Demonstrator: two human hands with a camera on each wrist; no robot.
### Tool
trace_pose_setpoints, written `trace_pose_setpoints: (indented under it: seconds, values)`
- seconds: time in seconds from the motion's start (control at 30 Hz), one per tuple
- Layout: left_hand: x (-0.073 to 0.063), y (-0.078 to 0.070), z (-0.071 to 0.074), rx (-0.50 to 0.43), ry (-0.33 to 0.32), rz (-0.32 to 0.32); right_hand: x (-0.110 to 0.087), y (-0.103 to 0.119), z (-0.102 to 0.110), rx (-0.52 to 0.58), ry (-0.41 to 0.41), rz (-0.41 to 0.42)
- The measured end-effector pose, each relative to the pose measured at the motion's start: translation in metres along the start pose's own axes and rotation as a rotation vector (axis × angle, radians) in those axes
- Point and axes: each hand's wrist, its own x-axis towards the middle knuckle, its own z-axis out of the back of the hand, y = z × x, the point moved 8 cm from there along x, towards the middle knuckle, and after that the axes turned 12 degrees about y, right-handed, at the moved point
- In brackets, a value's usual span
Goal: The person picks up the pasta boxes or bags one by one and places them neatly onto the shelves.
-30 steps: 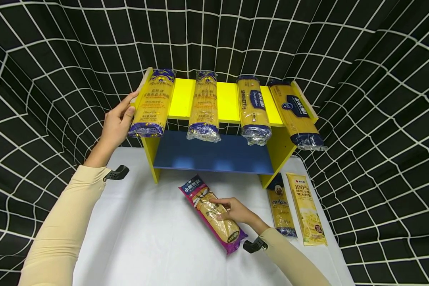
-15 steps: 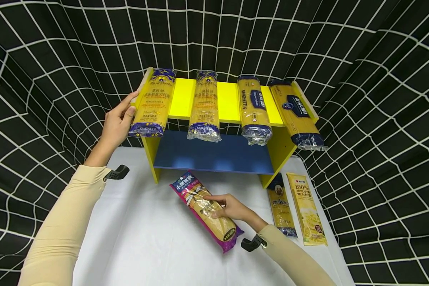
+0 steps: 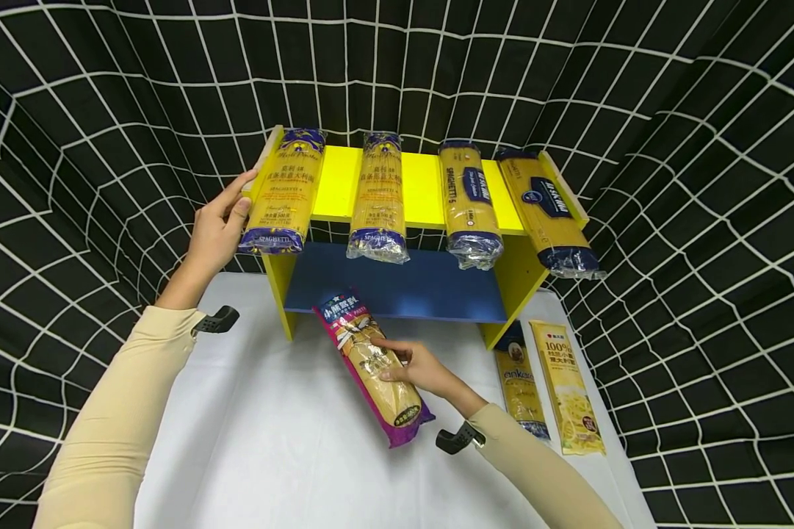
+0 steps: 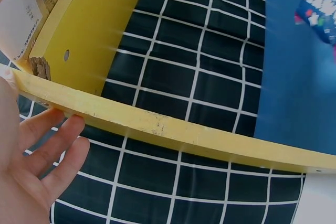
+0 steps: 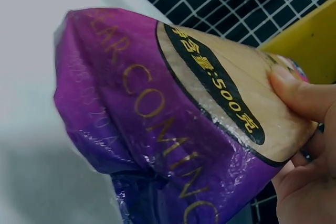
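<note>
my left hand [image 3: 217, 224] rests, fingers loosely straight, against the rack's side panel [image 4: 157, 124], and well apart from it my right hand [image 3: 415, 367] grips the pink-and-purple pasta pack [image 3: 370, 360], which slants forward and leftward from that thumb. if i bring its far end in too low, it could snag the blue board [image 3: 403, 283] ahead of my right hand; too high, and it might knock the overhanging spaghetti packs [image 3: 377, 195] to the right of my left.
</note>
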Motion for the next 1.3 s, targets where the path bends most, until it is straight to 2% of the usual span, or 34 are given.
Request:
trace_pose_setpoints:
  seconds: [0.13, 0.33, 0.6, 0.87, 1.13, 1.3]
  values:
    - [0.000, 0.000, 0.000, 0.004, 0.002, -0.001, 0.008, 0.005, 0.005, 0.026, -0.067, 0.003]
    - [-0.001, 0.000, 0.001, 0.006, -0.002, -0.001, 0.022, 0.005, 0.010, 0.126, -0.144, -0.016]
    - [-0.001, 0.000, 0.002, 0.006, -0.009, -0.015, 0.044, 0.010, 0.014, 0.181, -0.190, 0.019]
    - [0.000, 0.000, 0.000, 0.020, -0.002, -0.002, 0.065, 0.008, 0.016, 0.264, -0.314, 0.042]
    - [-0.001, 0.001, -0.001, 0.029, 0.007, 0.004, 0.081, 0.006, 0.022, 0.319, -0.386, -0.017]
    - [-0.001, 0.002, -0.001, 0.030, 0.005, 0.001, 0.093, 0.008, 0.024, 0.317, -0.411, -0.040]
